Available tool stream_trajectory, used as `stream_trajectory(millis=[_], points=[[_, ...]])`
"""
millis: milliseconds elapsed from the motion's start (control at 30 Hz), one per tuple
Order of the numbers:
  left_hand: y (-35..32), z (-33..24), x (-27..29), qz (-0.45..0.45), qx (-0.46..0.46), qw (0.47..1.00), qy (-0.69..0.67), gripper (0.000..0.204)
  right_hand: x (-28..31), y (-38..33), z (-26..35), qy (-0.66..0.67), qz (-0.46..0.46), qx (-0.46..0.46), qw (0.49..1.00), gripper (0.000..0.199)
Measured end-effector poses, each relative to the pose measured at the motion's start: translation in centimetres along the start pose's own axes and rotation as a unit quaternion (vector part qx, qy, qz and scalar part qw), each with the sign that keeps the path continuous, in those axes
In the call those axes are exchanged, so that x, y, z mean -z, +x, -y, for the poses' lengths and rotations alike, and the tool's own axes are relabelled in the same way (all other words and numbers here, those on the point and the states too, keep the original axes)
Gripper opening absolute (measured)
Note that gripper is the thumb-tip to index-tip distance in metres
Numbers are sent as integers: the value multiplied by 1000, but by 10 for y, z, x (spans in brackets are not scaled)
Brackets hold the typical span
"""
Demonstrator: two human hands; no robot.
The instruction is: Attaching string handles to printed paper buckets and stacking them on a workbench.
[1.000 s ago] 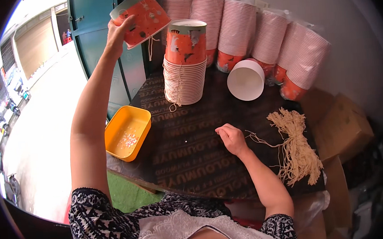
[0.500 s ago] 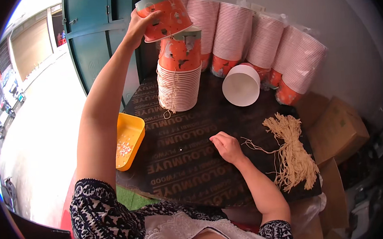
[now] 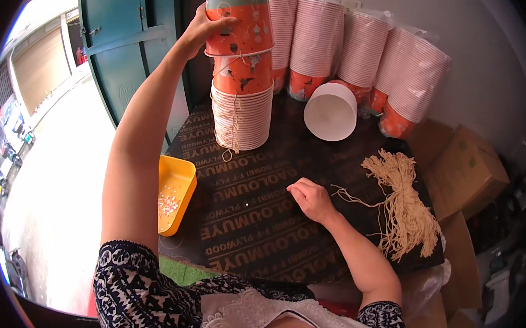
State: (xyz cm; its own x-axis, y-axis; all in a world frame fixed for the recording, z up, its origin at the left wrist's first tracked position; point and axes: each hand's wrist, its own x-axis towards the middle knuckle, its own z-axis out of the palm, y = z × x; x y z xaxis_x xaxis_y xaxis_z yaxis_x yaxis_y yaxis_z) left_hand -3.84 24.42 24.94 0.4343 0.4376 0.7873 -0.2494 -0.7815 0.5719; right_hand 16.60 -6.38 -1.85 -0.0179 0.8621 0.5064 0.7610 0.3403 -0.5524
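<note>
My left hand (image 3: 202, 29) grips an orange printed paper bucket (image 3: 239, 20) and holds it upright on top of a tall nested stack of the same buckets (image 3: 242, 107). A beige string dangles down the stack's side. My right hand (image 3: 312, 198) rests on the dark plywood board (image 3: 243, 226), fingers curled, pinching one loose beige string that leads to a tied bundle of strings (image 3: 403, 206) to its right.
Several sleeves of stacked buckets (image 3: 358, 47) lean against the wall at the back. One white-inside bucket (image 3: 331, 112) lies on its side. A yellow tray (image 3: 173, 191) with small bits sits at the board's left edge. Cardboard boxes (image 3: 465, 174) stand at the right.
My left hand has swung the orange bucket from up at the left over to the stack and lowered it onto the top. My right hand stays on the board with the string.
</note>
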Motion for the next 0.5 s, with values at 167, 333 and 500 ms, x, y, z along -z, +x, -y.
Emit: stream_trajectory(millis=[167,333,500], points=[[-3,17,5,0,4,1000,23,65,-1,1,2,3,5,3,1000,22],[-10,12,1,50,19,998,41,74,-1,0,-2,3,-12,19,1000,16],[-14,14,3,31,-5,998,50,72,-2,0,0,7,-2,11,1000,17]])
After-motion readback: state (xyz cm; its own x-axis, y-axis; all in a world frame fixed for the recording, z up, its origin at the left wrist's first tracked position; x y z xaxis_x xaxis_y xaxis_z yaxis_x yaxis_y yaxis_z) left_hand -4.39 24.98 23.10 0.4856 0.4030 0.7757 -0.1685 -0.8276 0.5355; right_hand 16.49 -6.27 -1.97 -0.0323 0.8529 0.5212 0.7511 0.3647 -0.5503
